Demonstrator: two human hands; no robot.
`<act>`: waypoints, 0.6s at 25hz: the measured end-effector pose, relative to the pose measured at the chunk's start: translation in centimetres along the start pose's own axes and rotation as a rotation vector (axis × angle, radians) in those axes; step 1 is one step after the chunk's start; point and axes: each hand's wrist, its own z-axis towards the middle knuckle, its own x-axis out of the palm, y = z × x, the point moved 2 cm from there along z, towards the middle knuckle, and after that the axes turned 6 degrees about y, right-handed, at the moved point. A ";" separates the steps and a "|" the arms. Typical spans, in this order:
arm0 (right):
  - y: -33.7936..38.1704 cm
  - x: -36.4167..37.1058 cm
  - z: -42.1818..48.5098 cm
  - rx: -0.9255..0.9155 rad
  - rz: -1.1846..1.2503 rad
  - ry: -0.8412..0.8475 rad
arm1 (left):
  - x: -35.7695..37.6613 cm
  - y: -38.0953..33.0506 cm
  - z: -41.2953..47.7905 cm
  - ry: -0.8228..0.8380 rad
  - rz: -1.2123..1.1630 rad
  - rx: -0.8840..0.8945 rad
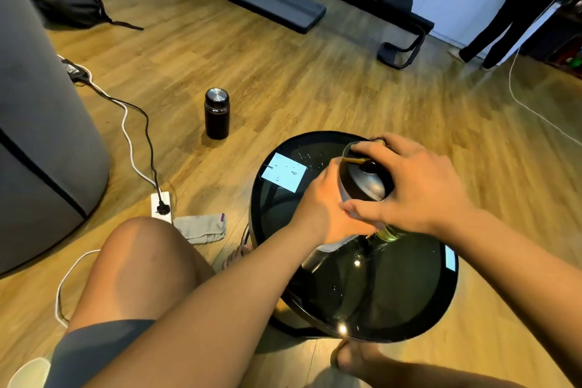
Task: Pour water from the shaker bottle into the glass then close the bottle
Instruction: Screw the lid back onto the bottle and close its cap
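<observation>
The shaker bottle (367, 183), with a dark grey lid and a yellow-trimmed flip cap, stands upright on the round black glass table (393, 293). My left hand (318, 208) wraps around its body from the left. My right hand (412, 186) lies over the lid from the right, fingers on the cap. A yellowish glass edge (389, 235) shows just below my right wrist; whether it is the drinking glass I cannot tell, since my hands hide most of it.
A black thermos flask (216, 113) stands on the wooden floor to the far left of the table. A white power strip (161, 207) with cables and a grey cloth (201, 228) lie by my left knee. A person's legs (504, 9) stand at the far right.
</observation>
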 end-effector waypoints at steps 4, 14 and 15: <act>-0.4 -0.9 0.9 -0.053 0.154 0.024 | -0.1 -0.3 0.3 0.021 0.005 -0.013; -0.7 -0.1 0.8 -0.017 0.093 -0.066 | -0.1 -0.2 0.5 0.009 0.020 0.056; -0.9 -0.2 0.8 -0.069 0.074 -0.030 | -0.2 -0.1 0.6 0.009 0.022 0.064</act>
